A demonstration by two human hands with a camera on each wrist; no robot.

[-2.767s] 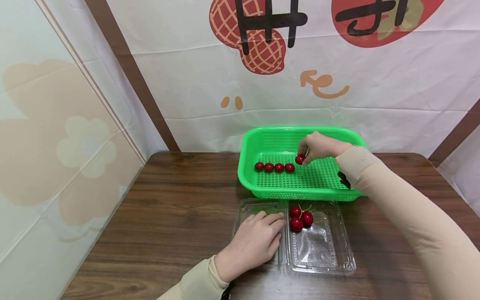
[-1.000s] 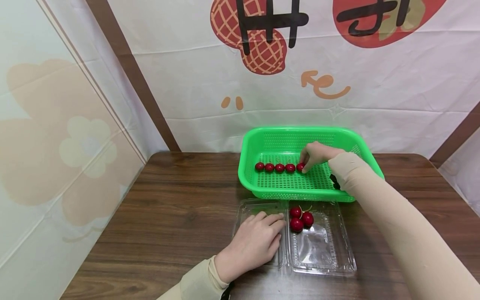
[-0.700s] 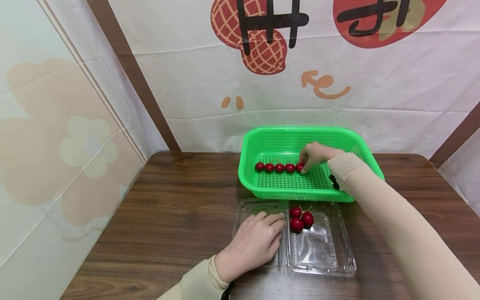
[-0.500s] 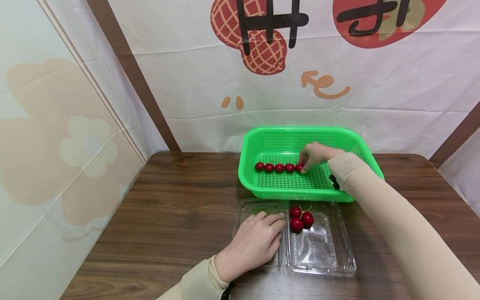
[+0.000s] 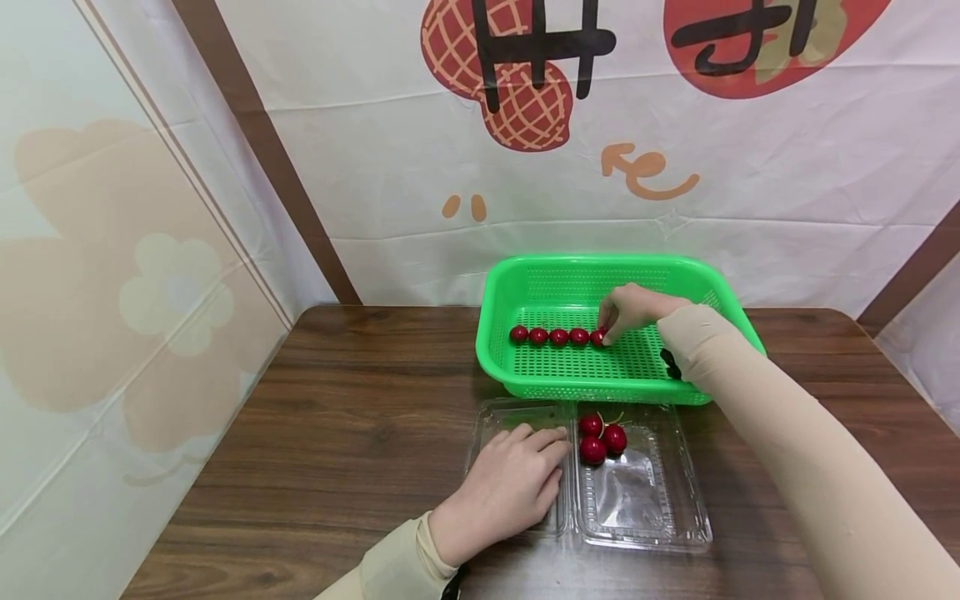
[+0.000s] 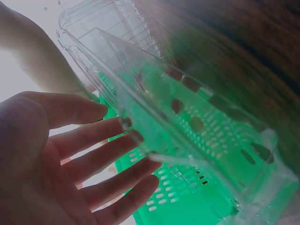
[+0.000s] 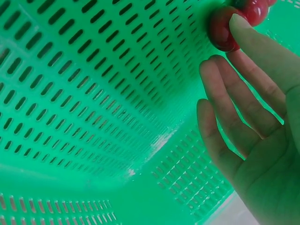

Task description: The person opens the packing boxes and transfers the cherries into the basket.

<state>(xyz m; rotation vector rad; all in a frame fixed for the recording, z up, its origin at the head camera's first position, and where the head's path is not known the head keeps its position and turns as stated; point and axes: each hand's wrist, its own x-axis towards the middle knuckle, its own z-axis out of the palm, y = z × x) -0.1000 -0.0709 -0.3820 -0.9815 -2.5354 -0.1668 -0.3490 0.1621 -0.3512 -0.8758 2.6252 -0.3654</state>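
Inside the green plastic basket (image 5: 607,392), my right hand (image 5: 636,306) pinches a dark red cherry (image 7: 223,29) between thumb and forefinger. That cherry is at the right end of a straight row of several cherries (image 5: 558,337) on the basket floor. Its other three fingers stay off the fruit in the right wrist view. My left hand (image 5: 506,483) rests with extended fingers on the left half of an opened clear plastic box (image 5: 637,542); the fingertips reach its middle fold. Three cherries (image 5: 592,450), with stems showing, sit in the right half of the box.
The box lies right in front of the basket on a brown wooden table (image 5: 337,433). A printed white cloth (image 5: 390,150) hangs behind the table, close to the basket's back rim. Another cloth panel (image 5: 135,292) runs along the left side.
My right hand has come down from above the basket floor, setting the cherry against the right end of the row. During the last second it has hardly moved. The left hand stays put.
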